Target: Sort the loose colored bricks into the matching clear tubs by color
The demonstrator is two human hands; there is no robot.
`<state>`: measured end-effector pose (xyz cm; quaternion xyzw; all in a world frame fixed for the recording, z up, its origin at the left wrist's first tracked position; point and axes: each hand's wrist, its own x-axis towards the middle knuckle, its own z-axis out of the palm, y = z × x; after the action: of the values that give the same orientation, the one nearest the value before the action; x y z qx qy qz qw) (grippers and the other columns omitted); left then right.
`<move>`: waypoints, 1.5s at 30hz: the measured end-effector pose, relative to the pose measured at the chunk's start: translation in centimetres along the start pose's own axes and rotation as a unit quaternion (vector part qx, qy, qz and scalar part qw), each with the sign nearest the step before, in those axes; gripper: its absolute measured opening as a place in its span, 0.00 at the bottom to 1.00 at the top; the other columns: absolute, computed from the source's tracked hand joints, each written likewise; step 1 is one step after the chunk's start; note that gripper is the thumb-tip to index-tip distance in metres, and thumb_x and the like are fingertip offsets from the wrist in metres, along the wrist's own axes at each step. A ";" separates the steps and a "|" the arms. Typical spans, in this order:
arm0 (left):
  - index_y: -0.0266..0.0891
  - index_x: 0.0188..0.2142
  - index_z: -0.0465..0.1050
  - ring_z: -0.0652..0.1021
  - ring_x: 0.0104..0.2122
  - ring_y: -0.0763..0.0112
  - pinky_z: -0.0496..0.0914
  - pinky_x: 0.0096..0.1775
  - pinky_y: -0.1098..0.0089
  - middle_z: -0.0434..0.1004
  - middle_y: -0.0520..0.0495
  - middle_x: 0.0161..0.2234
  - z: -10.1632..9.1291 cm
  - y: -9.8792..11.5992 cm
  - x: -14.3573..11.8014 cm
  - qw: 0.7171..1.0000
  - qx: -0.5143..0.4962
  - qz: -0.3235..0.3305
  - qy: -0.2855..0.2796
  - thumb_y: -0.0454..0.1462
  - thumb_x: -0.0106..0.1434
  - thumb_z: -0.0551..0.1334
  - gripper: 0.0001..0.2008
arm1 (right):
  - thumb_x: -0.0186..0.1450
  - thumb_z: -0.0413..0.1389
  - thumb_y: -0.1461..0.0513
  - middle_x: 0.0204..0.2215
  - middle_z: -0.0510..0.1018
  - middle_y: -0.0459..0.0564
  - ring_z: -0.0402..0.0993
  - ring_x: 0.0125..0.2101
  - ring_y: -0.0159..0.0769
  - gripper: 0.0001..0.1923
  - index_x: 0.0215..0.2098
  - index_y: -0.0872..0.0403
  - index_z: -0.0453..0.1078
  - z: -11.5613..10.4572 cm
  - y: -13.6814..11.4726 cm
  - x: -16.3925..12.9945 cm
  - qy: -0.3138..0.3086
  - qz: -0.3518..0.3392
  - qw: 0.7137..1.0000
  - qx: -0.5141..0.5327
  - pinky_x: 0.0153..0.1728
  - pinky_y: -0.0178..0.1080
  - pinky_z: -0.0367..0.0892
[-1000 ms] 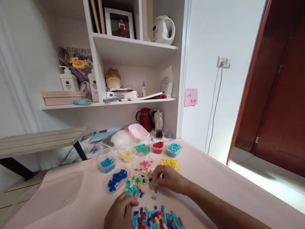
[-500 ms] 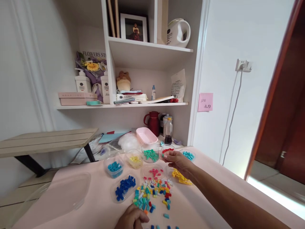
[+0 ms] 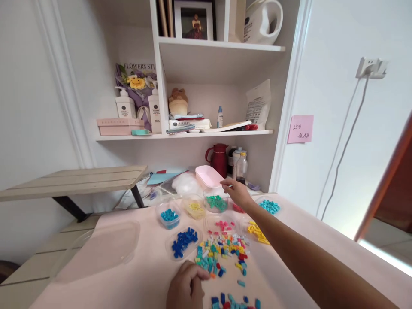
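My right hand (image 3: 237,193) is raised over the back of the table, its fingers pinched together above the right rim of the clear tub of green bricks (image 3: 216,202). Anything between the fingertips is too small to make out. Beneath this hand, a tub of red bricks (image 3: 238,208) is partly hidden. My left hand (image 3: 186,285) rests on the table in a loose fist, with nothing visible in it. Just beyond it lies a pile of mixed small toy bricks (image 3: 222,253). More loose bricks (image 3: 233,302) lie at the bottom edge of the view.
Clear tubs hold dark blue (image 3: 184,242), blue (image 3: 169,216), pale yellow (image 3: 195,209), pink (image 3: 224,225), yellow (image 3: 256,231) and turquoise bricks (image 3: 269,207). A large clear lid (image 3: 103,244) lies left. Behind stand a pink basin (image 3: 209,177), a red jug (image 3: 219,159) and a bottle (image 3: 241,165).
My right hand has risen from the red tub and moved back towards the green one. My left hand stays resting on the table. The camera view has shifted left and down.
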<state>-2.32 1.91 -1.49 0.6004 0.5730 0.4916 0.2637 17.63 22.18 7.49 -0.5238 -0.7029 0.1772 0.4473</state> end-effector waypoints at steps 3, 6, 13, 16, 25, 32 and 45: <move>0.40 0.27 0.74 0.76 0.27 0.69 0.70 0.35 0.69 0.75 0.48 0.30 -0.6 0.7 -0.1 0.999 0.030 -0.020 0.026 0.31 0.56 0.50 0.14 | 0.60 0.52 0.65 0.33 0.80 0.47 0.75 0.33 0.37 0.11 0.35 0.52 0.77 -0.3 -0.8 -4.2 -0.074 -0.037 0.997 -0.008 0.36 0.36 0.67; 0.40 0.32 0.76 0.76 0.39 0.64 0.69 0.45 0.64 0.75 0.45 0.37 -0.8 0.8 0.1 0.997 0.070 -0.004 0.037 0.29 0.56 0.49 0.16 | 0.62 0.50 0.67 0.36 0.79 0.49 0.73 0.36 0.37 0.14 0.37 0.51 0.77 -0.8 -2.1 -8.9 -0.159 -0.168 0.971 -0.054 0.39 0.38 0.66; 0.44 0.50 0.73 0.69 0.54 0.58 0.63 0.53 0.56 0.69 0.41 0.53 0.0 0.3 -0.2 0.963 0.260 0.059 -0.027 0.25 0.55 0.51 0.27 | 0.60 0.50 0.71 0.50 0.72 0.51 0.65 0.48 0.45 0.26 0.54 0.43 0.68 -0.7 -3.5 -15.3 -0.219 -0.287 0.905 -0.226 0.46 0.47 0.57; 0.49 0.50 0.73 0.68 0.55 0.57 0.63 0.52 0.55 0.69 0.42 0.53 0.1 0.5 -0.6 0.944 0.313 0.080 -0.061 0.23 0.55 0.50 0.29 | 0.61 0.52 0.69 0.45 0.74 0.50 0.66 0.45 0.44 0.21 0.50 0.44 0.70 -0.8 -2.9 -16.3 -0.238 -0.277 0.900 -0.238 0.43 0.46 0.57; 0.41 0.47 0.76 0.72 0.51 0.62 0.67 0.53 0.60 0.70 0.41 0.50 -0.3 0.5 -0.3 0.952 0.278 0.129 -0.011 0.26 0.59 0.48 0.24 | 0.65 0.48 0.69 0.37 0.77 0.50 0.68 0.39 0.39 0.16 0.41 0.47 0.75 -2.1 -0.7 -16.6 -0.138 -0.198 0.954 -0.177 0.42 0.41 0.59; 0.40 0.42 0.79 0.74 0.48 0.61 0.69 0.50 0.58 0.71 0.40 0.48 -0.2 1.0 -0.3 0.937 0.316 0.144 -0.027 0.25 0.58 0.49 0.23 | 0.66 0.50 0.67 0.36 0.77 0.49 0.68 0.39 0.39 0.12 0.38 0.48 0.75 -1.9 0.1 -16.6 -0.142 -0.210 0.948 -0.194 0.42 0.41 0.59; 0.49 0.45 0.77 0.67 0.56 0.58 0.63 0.53 0.55 0.69 0.43 0.53 0.1 2.4 -1.3 0.934 0.322 0.127 -0.086 0.21 0.53 0.50 0.29 | 0.66 0.50 0.66 0.36 0.76 0.50 0.69 0.38 0.38 0.13 0.41 0.49 0.75 -1.7 -0.3 -16.6 -0.171 -0.223 0.943 -0.177 0.41 0.41 0.58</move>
<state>-1.01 0.20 0.23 0.7607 0.5948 0.2567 0.0401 19.70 6.84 1.32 -0.3866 -0.8876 0.0324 0.2482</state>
